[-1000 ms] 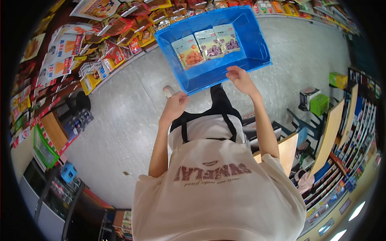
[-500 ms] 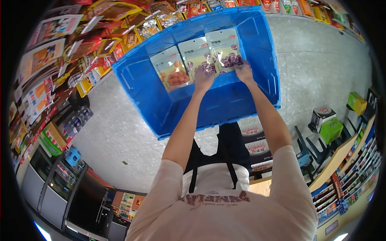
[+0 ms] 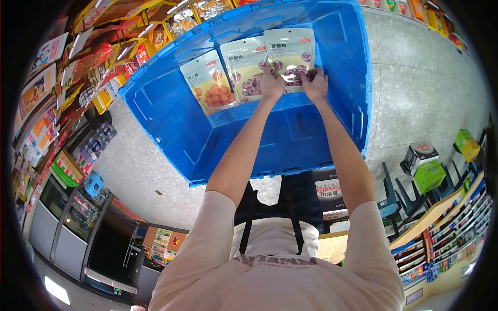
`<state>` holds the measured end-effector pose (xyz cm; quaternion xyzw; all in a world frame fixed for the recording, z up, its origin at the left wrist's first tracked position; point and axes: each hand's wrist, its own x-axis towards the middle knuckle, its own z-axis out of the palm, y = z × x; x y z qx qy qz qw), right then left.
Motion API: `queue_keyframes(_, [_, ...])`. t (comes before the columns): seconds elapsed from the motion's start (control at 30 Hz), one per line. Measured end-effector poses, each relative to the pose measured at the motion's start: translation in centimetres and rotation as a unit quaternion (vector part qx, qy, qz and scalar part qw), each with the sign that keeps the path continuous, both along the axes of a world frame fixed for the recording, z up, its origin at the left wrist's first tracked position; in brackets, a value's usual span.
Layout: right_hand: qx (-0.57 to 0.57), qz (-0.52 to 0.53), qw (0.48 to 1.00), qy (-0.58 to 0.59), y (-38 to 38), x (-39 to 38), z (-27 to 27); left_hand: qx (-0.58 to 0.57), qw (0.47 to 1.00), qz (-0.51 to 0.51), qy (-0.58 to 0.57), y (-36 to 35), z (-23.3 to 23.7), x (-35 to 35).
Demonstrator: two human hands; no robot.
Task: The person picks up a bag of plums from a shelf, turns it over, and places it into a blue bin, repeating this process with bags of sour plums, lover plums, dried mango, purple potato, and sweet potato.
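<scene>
Upper centre: left hand (image 3: 272,83) and right hand (image 3: 316,86) flank a pouch (image 3: 290,56), probably for balance. Fingers half-curled; we cannot confirm a grip.

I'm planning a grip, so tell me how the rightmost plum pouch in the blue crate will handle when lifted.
The rightmost plum pouch would probably flex, since it looks like a film packet with a flat top. Its shiny surface suggests it may be slightly slippery. Its flat, rectangular shape makes rolling unlikely.
</scene>
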<state>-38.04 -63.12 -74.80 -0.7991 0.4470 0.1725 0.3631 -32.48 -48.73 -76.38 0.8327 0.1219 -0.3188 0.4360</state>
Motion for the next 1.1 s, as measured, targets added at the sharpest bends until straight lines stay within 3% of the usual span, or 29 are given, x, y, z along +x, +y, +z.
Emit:
queue_keyframes(0.2, [-0.027,-0.018,0.998,-0.047,0.4,-0.5,0.8,0.018,0.997,0.051,0.063,-0.7,0.7,0.0])
queue_keyframes(0.27, [0.035,-0.059,0.997,-0.032,0.1,-0.2,2.2,0.092,0.996,0.015,-0.012,-0.9,0.9,-0.5])
queue_keyframes(0.3, [0.097,-0.100,0.990,-0.017,0.1,-0.1,2.9,0.091,0.996,0.016,-0.012,-0.8,1.0,-0.7])
queue_keyframes(0.47, [0.107,-0.089,0.988,-0.067,1.0,0.6,5.2,0.044,0.998,0.004,0.042,-0.7,1.6,-1.2])
queue_keyframes(0.6, [0.167,-0.059,0.971,-0.160,2.0,0.7,6.2,0.071,0.997,0.007,0.021,-0.7,3.2,-1.4])
queue_keyframes(0.7, [0.158,-0.064,0.972,-0.164,2.6,0.3,8.3,0.009,1.000,0.013,0.012,0.3,4.2,-1.4])
queue_keyframes(0.73, [0.158,-0.060,0.972,-0.165,2.9,0.0,9.1,0.018,0.999,0.003,-0.037,0.6,4.8,-1.5])
queue_keyframes(0.77, [0.176,-0.070,0.966,-0.178,3.1,-0.3,10.1,0.027,0.996,-0.007,-0.088,0.9,5.4,-1.6])
queue_keyframes(0.83, [0.191,-0.075,0.959,-0.196,3.5,-1.1,11.7,-0.017,0.996,0.011,-0.084,2.1,8.0,-1.4])
queue_keyframes(0.93, [0.346,-0.169,0.898,-0.212,4.5,-2.0,16.4,-0.073,0.990,0.050,-0.107,4.3,11.2,-2.0])
queue_keyframes(0.97, [0.347,-0.163,0.898,-0.218,4.9,-2.4,17.8,-0.083,0.985,0.071,-0.132,5.3,12.1,-2.5])
queue_keyframes(1.1, [0.409,-0.179,0.862,-0.240,6.4,-3.1,23.6,-0.158,0.983,0.083,-0.049,9.9,20.1,-2.7])
